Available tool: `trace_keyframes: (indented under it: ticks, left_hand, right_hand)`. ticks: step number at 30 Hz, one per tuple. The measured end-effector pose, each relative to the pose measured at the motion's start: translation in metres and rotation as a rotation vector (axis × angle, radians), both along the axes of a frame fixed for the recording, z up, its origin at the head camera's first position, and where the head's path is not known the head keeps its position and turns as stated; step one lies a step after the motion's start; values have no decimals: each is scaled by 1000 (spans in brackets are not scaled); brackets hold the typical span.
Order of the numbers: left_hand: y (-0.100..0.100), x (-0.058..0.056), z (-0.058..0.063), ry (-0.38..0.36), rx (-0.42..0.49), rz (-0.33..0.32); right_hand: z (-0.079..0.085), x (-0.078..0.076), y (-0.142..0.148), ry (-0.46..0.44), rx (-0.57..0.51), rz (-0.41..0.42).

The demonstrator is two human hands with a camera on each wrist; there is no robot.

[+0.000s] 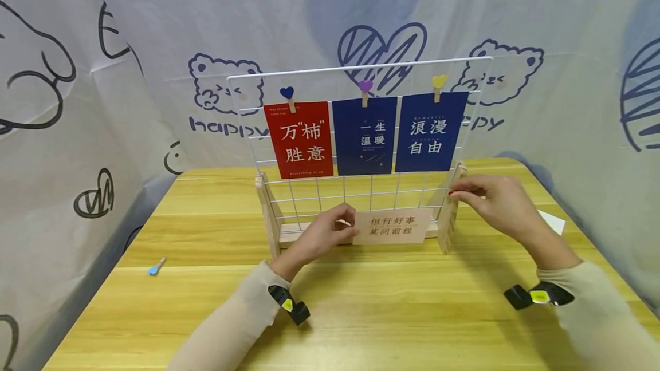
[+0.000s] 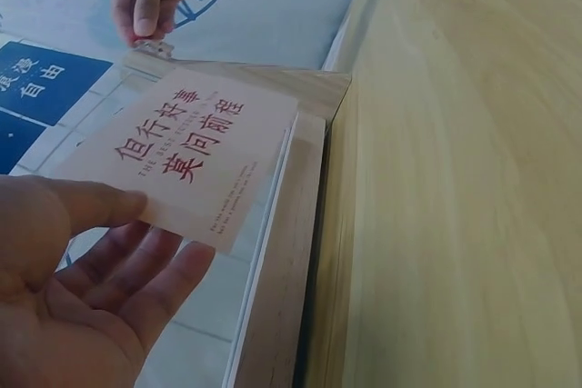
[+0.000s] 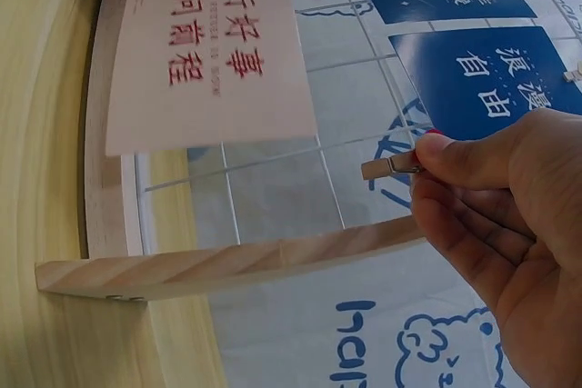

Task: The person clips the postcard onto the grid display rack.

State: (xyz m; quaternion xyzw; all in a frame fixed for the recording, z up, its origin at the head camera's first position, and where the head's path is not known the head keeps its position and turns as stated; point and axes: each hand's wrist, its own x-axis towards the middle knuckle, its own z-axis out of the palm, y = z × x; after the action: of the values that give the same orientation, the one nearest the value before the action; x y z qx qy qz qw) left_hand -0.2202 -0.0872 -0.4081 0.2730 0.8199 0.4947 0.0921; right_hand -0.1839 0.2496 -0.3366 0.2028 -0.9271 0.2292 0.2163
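Note:
A pale pink card (image 1: 389, 227) with red-brown lettering is pinched at its left edge by my left hand (image 1: 330, 228), thumb in front and fingers behind. The card stands in front of the lower part of a white wire grid (image 1: 371, 188). Near the grid's right wooden leg, my right hand (image 1: 490, 199) pinches a small wooden clothespin (image 3: 386, 166) with a red top between thumb and forefinger. Higher on the grid hang a red card (image 1: 304, 147), a blue card (image 1: 365, 153) and another blue card (image 1: 428, 147), each under a heart-topped clothespin.
A clothespin with a light blue heart (image 1: 154, 269) lies on the wooden table (image 1: 206, 302) at the left. Something white and flat (image 1: 552, 222) lies behind my right wrist. The grid's wooden feet (image 1: 267, 216) stand on the tabletop, with a printed curtain (image 1: 154, 27) behind.

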Motion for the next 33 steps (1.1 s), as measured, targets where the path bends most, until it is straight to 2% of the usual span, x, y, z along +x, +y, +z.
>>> trace_keyframes:
  ticks: [6,12,18,28,33]
  left_hand:
    - [9,0,0,-5,11,38]
    - [17,-3,-2,21,-3,75]
    - [24,-6,-2,45,22,103]
    - [36,-8,-3,95,29,145]
    - [41,-9,-4,106,47,163]
  right_hand:
    - [2,-4,-7,-2,-13,-13]
    - [2,-8,-13,-20,0,-18]
    - [5,-12,-19,-23,1,-20]
    - [3,-17,-34,27,6,-39]
    - [-2,-21,-41,85,-13,-35]
